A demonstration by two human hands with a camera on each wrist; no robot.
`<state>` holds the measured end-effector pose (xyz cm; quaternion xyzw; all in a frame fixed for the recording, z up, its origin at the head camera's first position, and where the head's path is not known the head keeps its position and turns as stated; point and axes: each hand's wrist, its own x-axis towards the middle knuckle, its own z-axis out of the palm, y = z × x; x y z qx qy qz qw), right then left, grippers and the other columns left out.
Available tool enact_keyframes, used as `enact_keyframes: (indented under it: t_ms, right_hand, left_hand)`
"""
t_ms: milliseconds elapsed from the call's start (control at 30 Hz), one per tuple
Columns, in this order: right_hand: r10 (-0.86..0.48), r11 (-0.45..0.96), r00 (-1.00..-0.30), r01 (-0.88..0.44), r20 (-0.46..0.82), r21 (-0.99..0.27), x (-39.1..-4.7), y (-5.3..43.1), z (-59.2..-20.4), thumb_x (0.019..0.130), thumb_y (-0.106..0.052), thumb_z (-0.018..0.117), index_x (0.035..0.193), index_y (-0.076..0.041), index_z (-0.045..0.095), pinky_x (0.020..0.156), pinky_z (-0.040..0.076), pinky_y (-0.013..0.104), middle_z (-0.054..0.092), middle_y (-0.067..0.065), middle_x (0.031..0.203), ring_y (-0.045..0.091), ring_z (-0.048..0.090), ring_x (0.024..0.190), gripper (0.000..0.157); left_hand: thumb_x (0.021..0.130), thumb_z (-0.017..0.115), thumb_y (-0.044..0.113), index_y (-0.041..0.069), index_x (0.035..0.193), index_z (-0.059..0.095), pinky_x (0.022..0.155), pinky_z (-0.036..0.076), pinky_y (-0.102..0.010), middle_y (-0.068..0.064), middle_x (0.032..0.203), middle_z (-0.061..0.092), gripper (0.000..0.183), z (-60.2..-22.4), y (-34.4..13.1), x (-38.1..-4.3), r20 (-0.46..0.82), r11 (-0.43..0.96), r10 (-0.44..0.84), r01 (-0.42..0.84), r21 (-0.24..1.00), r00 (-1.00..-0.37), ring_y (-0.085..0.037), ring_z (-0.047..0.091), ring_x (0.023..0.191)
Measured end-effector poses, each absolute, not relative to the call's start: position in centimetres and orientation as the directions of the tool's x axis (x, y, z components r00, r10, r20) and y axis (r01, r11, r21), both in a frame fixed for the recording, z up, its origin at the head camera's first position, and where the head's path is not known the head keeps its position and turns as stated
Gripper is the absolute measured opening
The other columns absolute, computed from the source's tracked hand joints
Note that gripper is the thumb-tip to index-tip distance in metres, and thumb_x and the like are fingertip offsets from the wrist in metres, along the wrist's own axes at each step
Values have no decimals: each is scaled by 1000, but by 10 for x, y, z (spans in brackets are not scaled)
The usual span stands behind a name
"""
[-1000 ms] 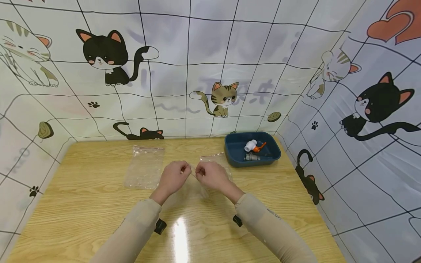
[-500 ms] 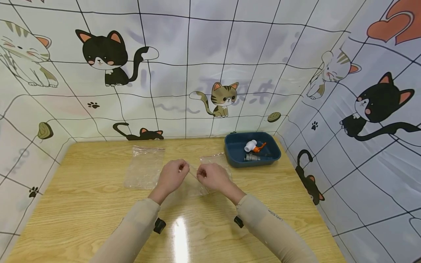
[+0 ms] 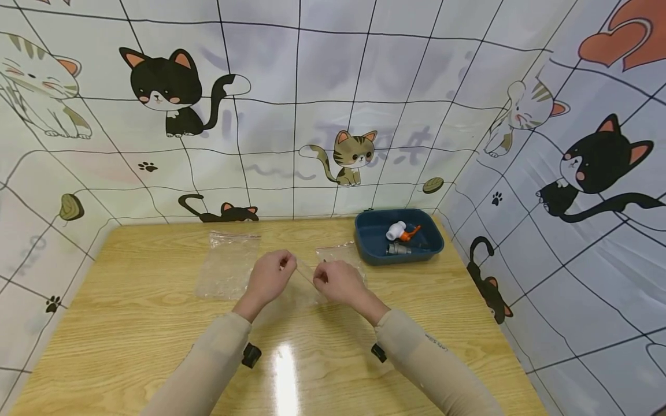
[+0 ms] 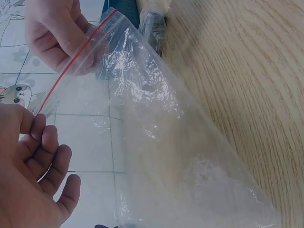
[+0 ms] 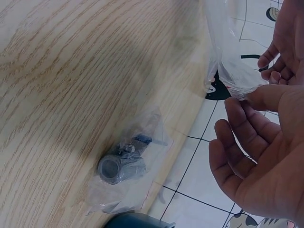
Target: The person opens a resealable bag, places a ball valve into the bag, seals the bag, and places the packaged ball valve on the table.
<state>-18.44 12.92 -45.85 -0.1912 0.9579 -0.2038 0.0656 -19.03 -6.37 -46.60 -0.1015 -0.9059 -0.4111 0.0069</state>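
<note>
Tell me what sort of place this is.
Probably a screened-off workstation: a cat-print backdrop borders the wooden table, where a blue bin of valve-like parts stands.

Over the past second the left hand [image 3: 269,278] has slid slightly leftward and forward, while the right hand [image 3: 341,282] has moved slightly rightward and back. The gap between them has widened, and a longer, slanting stretch of the edge of the bag [image 4: 149,107] now shows there. The left sleeve [image 3: 205,361] and right sleeve [image 3: 429,361] have each shifted a touch outward.
</note>
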Motion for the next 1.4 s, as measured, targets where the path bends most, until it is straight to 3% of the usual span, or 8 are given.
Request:
enact_keyframes:
  t_ms: [267,500,1033,1200,1400]
  right_hand:
    - [-387,848,-922,-340,-37,-406,-185,131,-458,93,-25,62,90,-21,72,61,47,25,67,-8,78,5,57,66,11]
    - [-400,850,-915,-349,-50,-395,-184,133,-460,92,-25,62,89,-21,72,59,46,25,67,-8,77,5,56,64,11]
    - [-403,864,-908,-335,-117,-376,-180,139,-463,90,-23,65,89,-21,70,58,45,25,66,-8,77,5,54,63,6]
    - [-414,830,-907,-344,-72,-440,-180,137,-457,93,-30,64,97,-21,72,60,46,24,66,-8,79,4,55,64,13]
    - [-377,815,-926,-346,29,-464,-181,130,-450,94,-27,62,92,-22,75,59,46,23,67,-10,75,2,55,62,14]
  left_hand:
    - [100,46,25,16,84,67,62,41,-29,-1,84,68,28,-463,-65,-192,101,612,177,190,768,-979,-15,49,62]
    - [100,46,24,9,92,70,62,42,-29,-3,89,68,29,-462,-66,-193,87,597,158,165,785,-984,-15,50,65]
    - [100,46,25,12,94,71,60,42,-30,-4,89,69,29,-459,-67,-190,97,597,137,161,786,-986,-16,50,61]
    - [100,47,25,14,91,70,60,42,-29,-2,86,68,27,-460,-67,-191,82,589,165,165,791,-983,-15,49,61]
    - [103,44,36,15,90,67,64,41,-30,-3,84,65,34,-462,-66,-188,67,557,214,178,811,-974,-16,49,65]
